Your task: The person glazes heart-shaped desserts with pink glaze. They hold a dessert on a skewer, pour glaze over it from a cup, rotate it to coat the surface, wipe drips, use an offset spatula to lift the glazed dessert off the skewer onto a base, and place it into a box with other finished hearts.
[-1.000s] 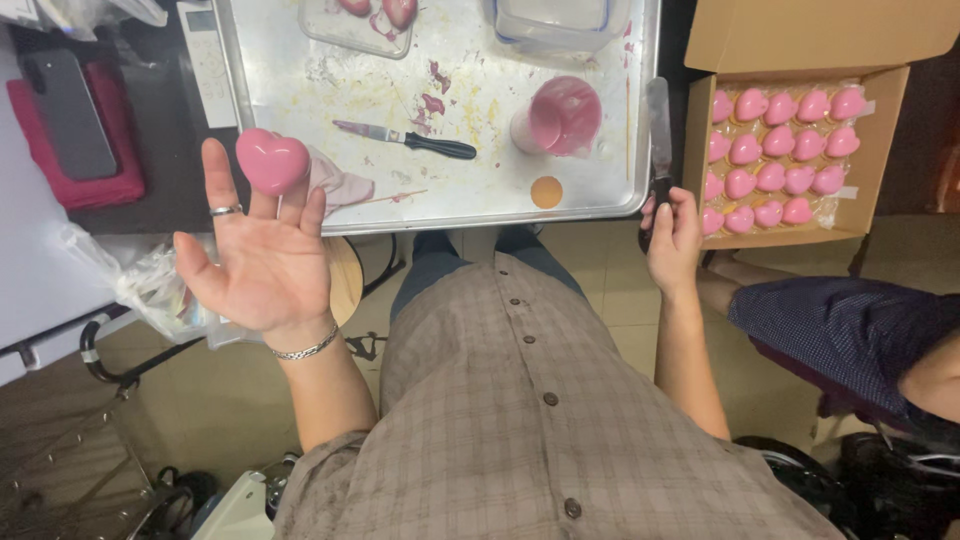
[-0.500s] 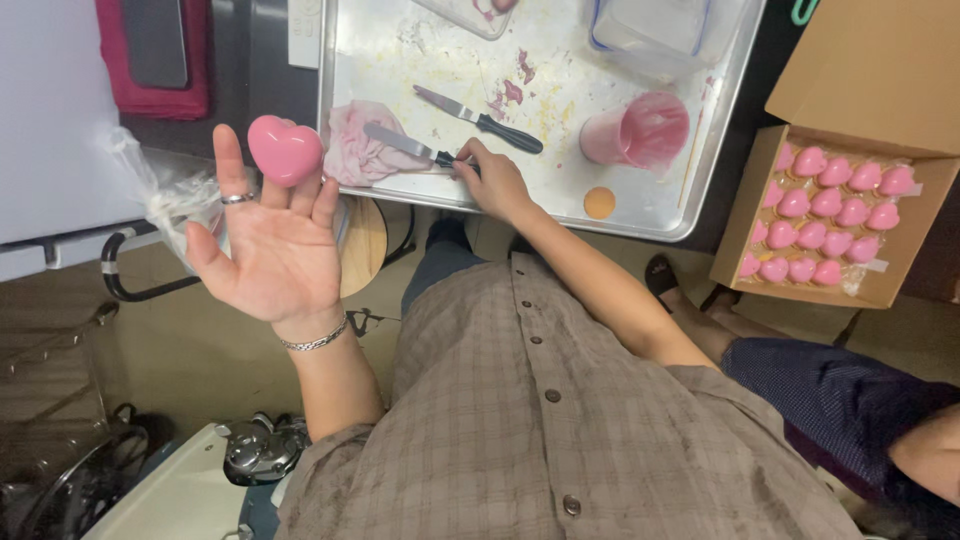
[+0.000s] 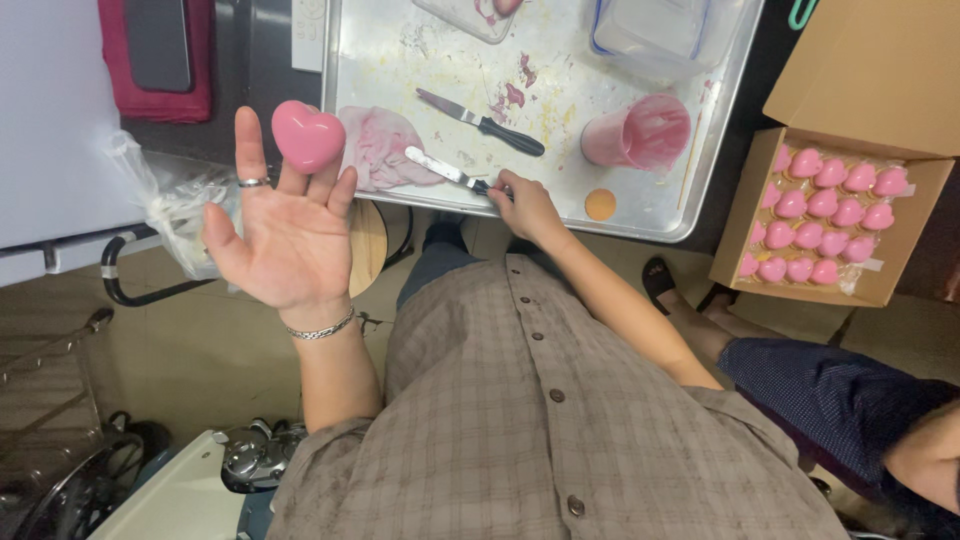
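Now, left hand [image 3: 285, 235] raised palm up and spread wide, a ring on one finger and a thin bracelet at the wrist. Pink heart-shaped piece [image 3: 307, 135] balanced on the fingertips, not gripped, just left of the metal tray [image 3: 400, 60]. Right hand [image 3: 525, 205] at the near edge of the tray, fingers closed around the dark handle of a small offset spatula [image 3: 445, 170], blade pointing left toward a crumpled pink cloth [image 3: 385, 145]. Farther in on the tray, a second black-handled palette knife [image 3: 482, 122], then a pink-smeared cup [image 3: 640, 133] lying on its side to the right, and a small orange disc [image 3: 600, 204] near it. Clear plastic container [image 3: 650, 35] at the far right of the tray. Well apart to the right, an open cardboard box [image 3: 885, 290] with rows of pink hearts [image 3: 820, 215] inside. Red cloth [image 3: 155, 60] far left.
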Tool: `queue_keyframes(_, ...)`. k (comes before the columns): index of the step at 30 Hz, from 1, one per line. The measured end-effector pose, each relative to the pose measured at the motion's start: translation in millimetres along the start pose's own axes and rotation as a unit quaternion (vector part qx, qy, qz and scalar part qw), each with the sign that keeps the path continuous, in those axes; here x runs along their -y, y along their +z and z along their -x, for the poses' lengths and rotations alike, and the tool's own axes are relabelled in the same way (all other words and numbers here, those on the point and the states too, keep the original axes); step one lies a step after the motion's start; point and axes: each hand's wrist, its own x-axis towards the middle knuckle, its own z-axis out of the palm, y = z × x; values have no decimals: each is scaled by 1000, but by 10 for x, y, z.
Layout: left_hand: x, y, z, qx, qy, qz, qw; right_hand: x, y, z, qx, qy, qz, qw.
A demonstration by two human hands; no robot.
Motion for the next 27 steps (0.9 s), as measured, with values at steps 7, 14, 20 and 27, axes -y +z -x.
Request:
queue_keyframes(7,134,19,-55,14,-30,18,999,-331,-99,253,10,-28,-99,995)
queue_keyframes(14,285,51,-84,15,-58,13,998,-223,-725,731,110,124,-458,873)
queue_keyframes(20,458,185,-145,22,-101,2,995,155,-1320,1156,-25,-8,-391,920)
queue_keyframes(27,733,442,-199,62,-177,-3,982,85,-1847,1502,-300,-62,-276,911)
